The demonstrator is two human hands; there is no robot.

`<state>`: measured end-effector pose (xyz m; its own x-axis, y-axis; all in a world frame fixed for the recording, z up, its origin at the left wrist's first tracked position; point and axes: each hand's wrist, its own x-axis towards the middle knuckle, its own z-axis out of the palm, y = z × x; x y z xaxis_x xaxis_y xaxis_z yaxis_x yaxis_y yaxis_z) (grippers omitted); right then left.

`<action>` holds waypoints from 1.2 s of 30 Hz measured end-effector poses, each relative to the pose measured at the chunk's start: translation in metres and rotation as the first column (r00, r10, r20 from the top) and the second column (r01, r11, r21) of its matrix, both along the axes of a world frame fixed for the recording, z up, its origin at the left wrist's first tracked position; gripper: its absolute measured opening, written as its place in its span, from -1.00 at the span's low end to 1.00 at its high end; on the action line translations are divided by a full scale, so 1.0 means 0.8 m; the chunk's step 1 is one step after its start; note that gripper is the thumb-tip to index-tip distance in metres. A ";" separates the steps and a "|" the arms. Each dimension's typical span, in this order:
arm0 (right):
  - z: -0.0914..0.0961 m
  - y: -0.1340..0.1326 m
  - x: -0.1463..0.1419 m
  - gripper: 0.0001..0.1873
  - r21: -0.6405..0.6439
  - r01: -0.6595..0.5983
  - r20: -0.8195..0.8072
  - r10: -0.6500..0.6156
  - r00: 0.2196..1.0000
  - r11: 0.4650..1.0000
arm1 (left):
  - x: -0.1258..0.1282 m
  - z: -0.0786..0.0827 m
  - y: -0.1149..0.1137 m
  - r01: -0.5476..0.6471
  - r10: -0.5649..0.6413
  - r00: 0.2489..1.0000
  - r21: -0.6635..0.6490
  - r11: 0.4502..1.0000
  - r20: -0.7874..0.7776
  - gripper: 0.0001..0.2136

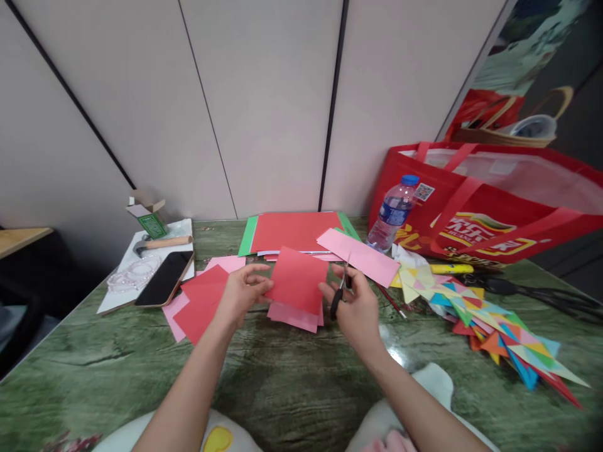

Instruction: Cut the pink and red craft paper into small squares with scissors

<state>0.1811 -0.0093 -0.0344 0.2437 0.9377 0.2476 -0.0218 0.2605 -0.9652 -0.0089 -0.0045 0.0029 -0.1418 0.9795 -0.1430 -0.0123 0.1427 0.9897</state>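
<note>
A square of red paper point(300, 279) is held up in front of me, spanning the gap between both hands. My left hand point(241, 294) pinches its left edge between thumb and fingers. Black-handled scissors point(336, 302) hang on my right hand point(358, 314), blades pointing away, while that thumb rests at the paper's right edge. Pink paper pieces point(294, 317) show below the red square. To the left, red squares point(198, 314) overlap pink sheets point(175, 314) on the table. A long pink strip point(360, 256) lies beyond my right hand.
Stacked red sheets point(296, 227) lie by the wall. A water bottle point(392, 213) stands before a red bag point(471, 201). Folded colourful paper pieces point(504, 333) spread at right. A phone point(164, 279), a hammer point(164, 243) and a green box point(151, 223) sit at left.
</note>
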 end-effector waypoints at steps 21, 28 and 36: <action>0.000 0.006 0.001 -0.56 -0.243 -0.090 -0.541 -0.058 0.839 0.966 | 0.011 -0.002 -0.007 0.335 -0.116 0.806 0.285 0.898 -0.581 -0.46; 0.002 0.007 0.000 -0.57 -0.269 -0.171 -0.608 -0.030 0.793 0.948 | 0.012 0.001 -0.012 0.380 -0.105 0.780 0.333 0.863 -0.617 -0.65; 0.010 0.003 -0.002 -0.71 -0.167 -0.299 -0.669 0.115 0.735 0.940 | 0.016 0.005 -0.010 0.235 -0.184 0.963 0.278 0.931 -0.198 -0.51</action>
